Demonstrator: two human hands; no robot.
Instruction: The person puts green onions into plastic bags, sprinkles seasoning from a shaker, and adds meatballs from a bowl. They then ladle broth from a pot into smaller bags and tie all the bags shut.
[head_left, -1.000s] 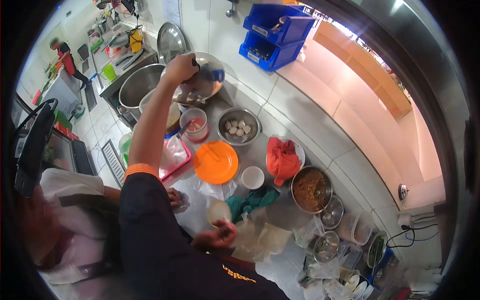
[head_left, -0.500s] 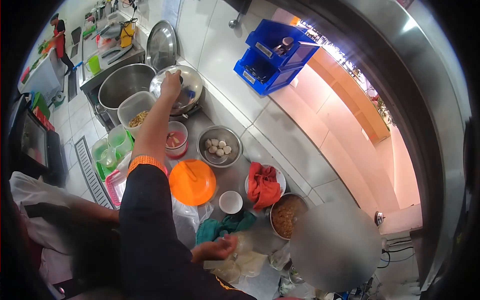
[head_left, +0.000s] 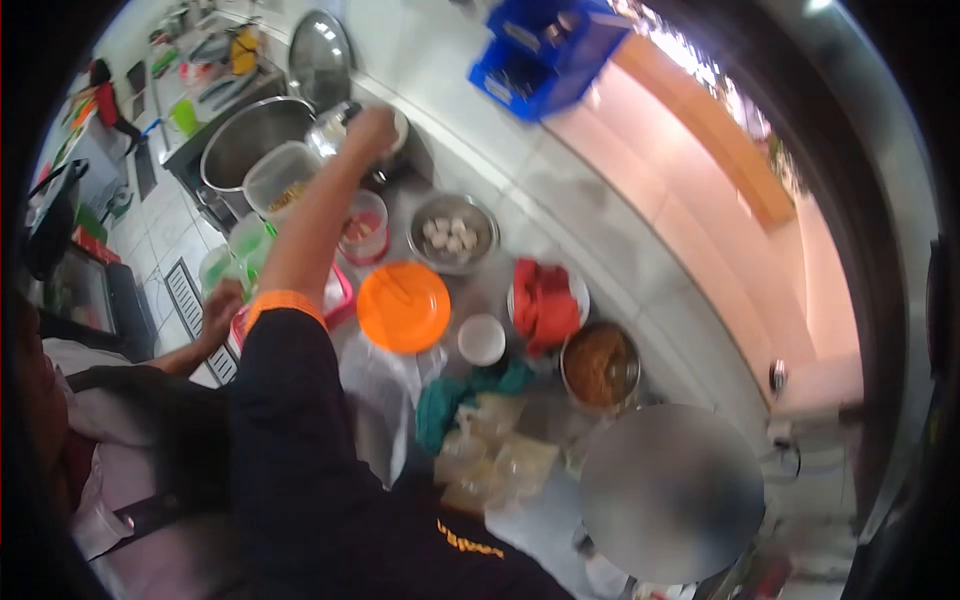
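My left hand [head_left: 372, 130] reaches far across the counter in a black sleeve with an orange cuff. Its fingers are curled closed over a shiny metal pan [head_left: 335, 128], and motion blur hides what is in them. Beside the pan stand a big steel pot [head_left: 262, 130] and a clear tub [head_left: 262, 180] with yellowish pieces. Below my forearm are a tub with pink contents [head_left: 365, 225], a steel bowl [head_left: 425, 255] of whitish balls and an orange plate or lid [head_left: 405, 310]. My right hand is out of the picture.
A co-worker's hand [head_left: 222, 312] is by green containers at left. A white bowl [head_left: 482, 340], red cloth [head_left: 545, 305], pot of brown food [head_left: 598, 370], green cloth [head_left: 440, 410] and plastic bags [head_left: 495, 465] cover the counter. Blue bins [head_left: 545, 60] hang on the wall.
My left hand has moved slightly up and right over the metal pan. A hand near the plastic bags is gone; a co-worker's hand now shows at left. The whole view has shifted.
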